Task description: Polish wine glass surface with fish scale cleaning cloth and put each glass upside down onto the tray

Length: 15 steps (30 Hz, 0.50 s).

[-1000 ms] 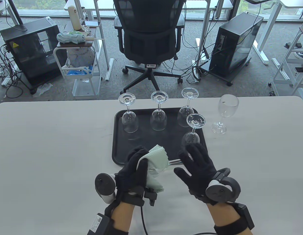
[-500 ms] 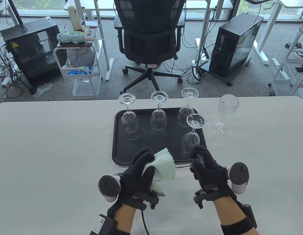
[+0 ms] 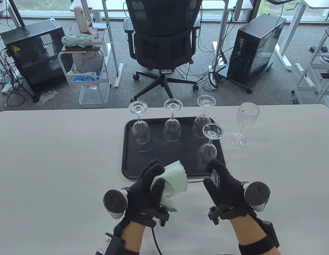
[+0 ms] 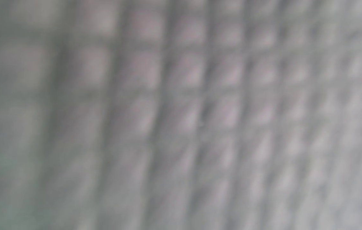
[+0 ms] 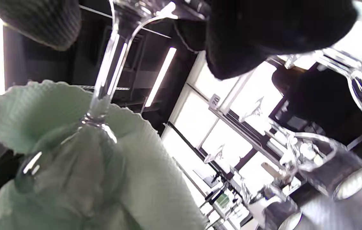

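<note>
Left grip: the left hand [image 3: 147,183], in a black knit glove, is curled round the pale green cloth [image 3: 174,180], which wraps the bowl of the held wine glass [image 3: 199,181].
Cloth: soft, with a scalloped edge and a fine scale-like weave; it fills the left wrist view [image 4: 181,115] as a blurred grid, and in the right wrist view [image 5: 72,166] it bunches round the bowl.
Held wine glass: clear, lying on its side between the two grips just above the worktop [image 3: 60,159], its thin stem [image 5: 107,64] running rightward from the cloth.
Right grip: the right hand [image 3: 224,186] grasps the round foot of the glass between its fingers [image 5: 264,28].
Beyond the grips: a black rectangular tray [image 3: 127,159] with rounded corners carries four upside-down glasses [image 3: 141,131].
Beyond and right of the right grip: one upright glass [image 3: 245,119] on the worktop, beside the tray.
</note>
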Motion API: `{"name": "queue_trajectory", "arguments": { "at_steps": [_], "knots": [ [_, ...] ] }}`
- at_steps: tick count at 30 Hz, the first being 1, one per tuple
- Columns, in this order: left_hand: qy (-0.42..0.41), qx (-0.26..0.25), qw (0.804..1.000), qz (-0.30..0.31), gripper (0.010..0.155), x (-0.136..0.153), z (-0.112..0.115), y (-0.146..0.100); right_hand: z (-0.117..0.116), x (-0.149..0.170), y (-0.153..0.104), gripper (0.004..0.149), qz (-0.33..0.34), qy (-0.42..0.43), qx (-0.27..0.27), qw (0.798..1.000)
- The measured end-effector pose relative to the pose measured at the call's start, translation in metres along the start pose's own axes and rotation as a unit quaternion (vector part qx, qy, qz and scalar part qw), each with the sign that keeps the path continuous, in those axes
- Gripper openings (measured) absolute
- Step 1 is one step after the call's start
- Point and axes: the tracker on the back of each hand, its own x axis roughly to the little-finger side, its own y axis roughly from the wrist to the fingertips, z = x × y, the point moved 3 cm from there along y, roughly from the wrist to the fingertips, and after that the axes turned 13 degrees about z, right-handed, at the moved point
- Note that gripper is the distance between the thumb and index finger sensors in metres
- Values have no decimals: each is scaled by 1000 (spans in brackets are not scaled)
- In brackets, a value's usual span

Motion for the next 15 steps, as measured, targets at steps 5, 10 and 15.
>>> {"name": "queue_trajectory", "arguments": {
  "at_steps": [5,10,15],
  "knots": [
    [-58,0,997,-54,63,6,3,-2,3,-14,-2,86,113,-90,11,989],
    [-51,-16,999,-11,66,2,7,-3,-2,10,-5,72,-71,70,27,995],
    [-63,-21,997,-39,62,10,-1,-3,0,-14,4,88,68,-56,-21,996]
  ]
}}
